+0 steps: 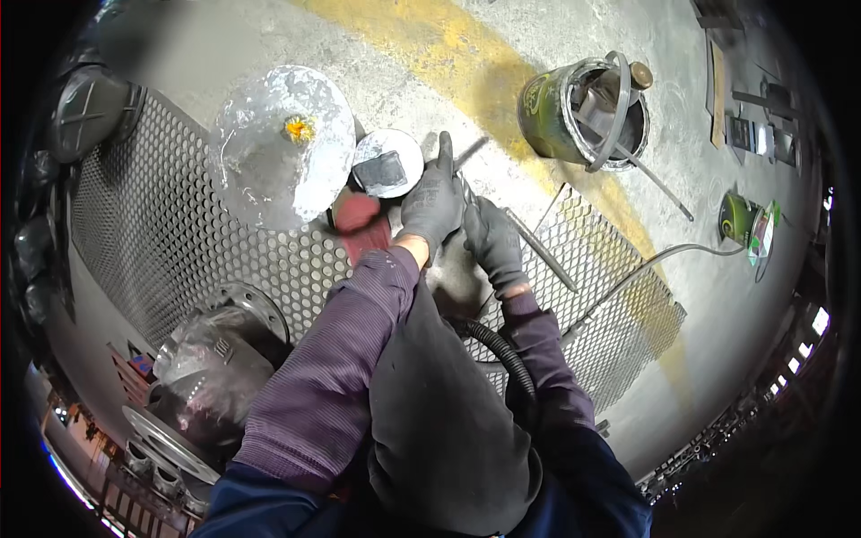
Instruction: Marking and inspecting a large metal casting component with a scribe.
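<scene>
In a grey work glove, my left hand point(432, 204) has its index finger stretched straight forward and its other fingers curled. What they hold, if anything, is hidden. Close beside it, my gloved right hand point(492, 238) is closed round a slim metal tool point(465, 187) whose kind I cannot make out. A white round piece point(409, 148) with a dark square patch lies just left of my left fingers. Further left is a large whitish metal disc point(335, 108) bearing a small orange-yellow tuft point(299, 129). A red object point(362, 224) sits below the round piece, near my left wrist.
A perforated metal sheet point(148, 184) and an expanded mesh sheet point(610, 269) cover the floor. A metal rod point(543, 252) lies on the mesh. Tools fill a bucket point(544, 115) at upper right. A black hose point(507, 345) passes my right forearm. A flanged pipe part point(211, 372) stands left.
</scene>
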`<state>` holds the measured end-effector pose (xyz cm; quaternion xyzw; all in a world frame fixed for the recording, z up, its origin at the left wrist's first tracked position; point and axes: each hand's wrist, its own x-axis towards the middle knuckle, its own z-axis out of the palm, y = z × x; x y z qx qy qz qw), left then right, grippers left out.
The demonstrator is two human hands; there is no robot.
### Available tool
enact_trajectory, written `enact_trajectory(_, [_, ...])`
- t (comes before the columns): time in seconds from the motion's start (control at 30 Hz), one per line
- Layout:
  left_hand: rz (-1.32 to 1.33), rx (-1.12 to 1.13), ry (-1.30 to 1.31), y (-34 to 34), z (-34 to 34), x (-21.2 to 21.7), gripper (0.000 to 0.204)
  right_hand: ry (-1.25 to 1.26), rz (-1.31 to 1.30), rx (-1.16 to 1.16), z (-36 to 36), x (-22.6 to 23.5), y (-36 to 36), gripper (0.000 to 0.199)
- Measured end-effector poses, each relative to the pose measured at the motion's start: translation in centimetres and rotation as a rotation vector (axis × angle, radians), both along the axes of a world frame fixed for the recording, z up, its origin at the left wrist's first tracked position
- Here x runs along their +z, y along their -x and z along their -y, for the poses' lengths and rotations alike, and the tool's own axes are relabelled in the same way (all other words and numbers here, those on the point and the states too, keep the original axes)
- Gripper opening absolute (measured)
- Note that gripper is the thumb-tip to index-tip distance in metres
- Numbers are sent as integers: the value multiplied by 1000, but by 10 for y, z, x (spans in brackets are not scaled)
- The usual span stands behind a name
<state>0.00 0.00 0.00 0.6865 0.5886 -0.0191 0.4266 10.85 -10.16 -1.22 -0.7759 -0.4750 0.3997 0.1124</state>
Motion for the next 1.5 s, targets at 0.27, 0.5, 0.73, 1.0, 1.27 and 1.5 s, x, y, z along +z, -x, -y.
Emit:
enact_trajectory(0.27, [20,-352,-154,3,-1,18,60,-250,-25,-55,43,20,4,38])
enact_trajectory(0.5, [65,-574,-261,17,-2,81,52,-506,124,-54,21,129,-10,26])
enact_trajectory(0.73, [206,-531,-359,44,-3,136,29,-406,287,375,-11,174,16,22])
enact_trajectory(1.0, [446,-70,-912,159,20,214,45,-435,-395,50,-32,205,63,28])
enact_trajectory(1.27, [377,746,-438,233,53,177,45,-298,-688,84,-41,181,73,35])
enact_trajectory(1.5, [1155,982,272,211,38,181,29,-110,-602,84,-54,210,87,47])
